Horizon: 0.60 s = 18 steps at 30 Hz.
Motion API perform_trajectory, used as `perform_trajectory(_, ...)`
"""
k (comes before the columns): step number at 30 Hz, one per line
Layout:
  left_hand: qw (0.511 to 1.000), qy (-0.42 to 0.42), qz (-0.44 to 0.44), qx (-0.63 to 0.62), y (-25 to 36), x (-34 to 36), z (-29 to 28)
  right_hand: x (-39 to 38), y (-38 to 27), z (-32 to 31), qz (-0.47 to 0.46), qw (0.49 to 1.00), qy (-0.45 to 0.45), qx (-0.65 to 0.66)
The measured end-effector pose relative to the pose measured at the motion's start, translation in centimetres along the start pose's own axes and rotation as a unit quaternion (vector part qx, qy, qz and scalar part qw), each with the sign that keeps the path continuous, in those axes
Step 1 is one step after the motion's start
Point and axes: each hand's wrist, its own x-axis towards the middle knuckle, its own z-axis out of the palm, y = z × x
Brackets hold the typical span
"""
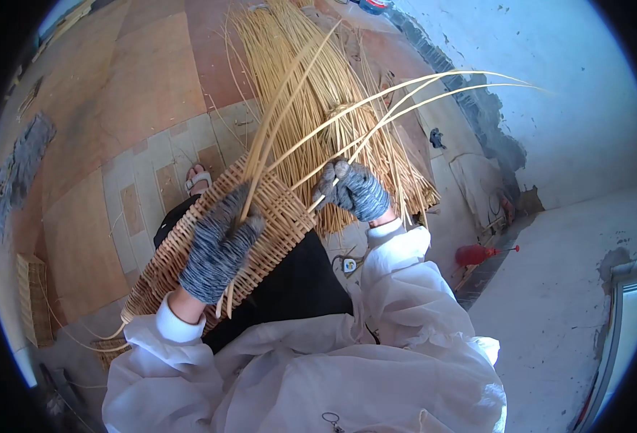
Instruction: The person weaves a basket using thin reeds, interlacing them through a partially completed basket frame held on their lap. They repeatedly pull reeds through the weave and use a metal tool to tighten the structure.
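Note:
A long woven cane piece (280, 228) lies across my lap at a slant, with long pale strands rising from its upper end. My left hand (219, 245), in a grey knitted glove, is closed over the middle of the weave and around upright strands. At the weave's upper right corner, my right hand (351, 189), also gloved, pinches a long strand (359, 151) that arcs up to the right.
A big bundle of cane (289, 79) lies ahead on the floor (145, 86). A red pump bottle (475, 255) and a small tape measure (348, 265) are to the right, near the white wall (549, 130). A woven box (35, 299) stands at left, beside grey cloth (19, 173).

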Motion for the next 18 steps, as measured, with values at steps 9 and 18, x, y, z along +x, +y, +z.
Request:
perform_trajectory(9,0.981,-0.047,0.167,0.086,-3.0,8.5,1.8,-1.0,-0.4,2.1,0.056,0.98,0.172,-0.085)
perform_trajectory(18,0.991,0.043,0.101,0.073,-2.2,8.7,2.6,-0.8,-0.5,2.9,0.054,0.973,0.199,-0.103)
